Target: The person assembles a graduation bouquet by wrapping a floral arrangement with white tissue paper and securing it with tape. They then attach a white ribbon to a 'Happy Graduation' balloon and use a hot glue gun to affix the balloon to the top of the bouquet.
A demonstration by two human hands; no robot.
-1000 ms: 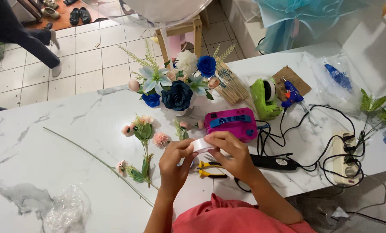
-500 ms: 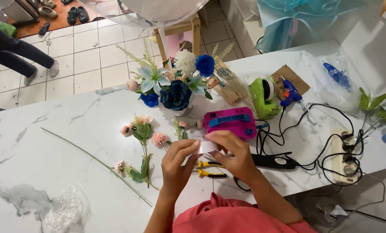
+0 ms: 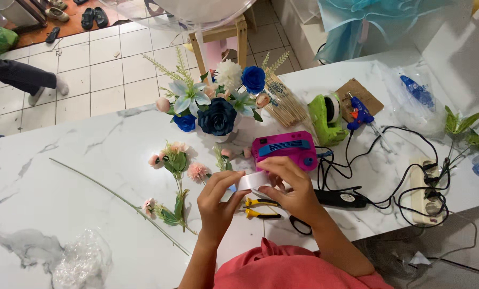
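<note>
Marble tabletop (image 3: 63,166), near edge, middle: left hand (image 3: 217,200) and right hand (image 3: 290,187) both clamped on a white tape roll (image 3: 251,181), held just above the yellow-handled pliers (image 3: 261,208). Best keep the roll steady, peel slowly, square to the core.

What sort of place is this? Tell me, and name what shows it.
Probably a home craft or florist's work table for artificial flower arranging. Signs: a finished bouquet of blue and white flowers, loose pink flower stems on the white marble-look table, and a blue glue gun beside a power strip.
</note>
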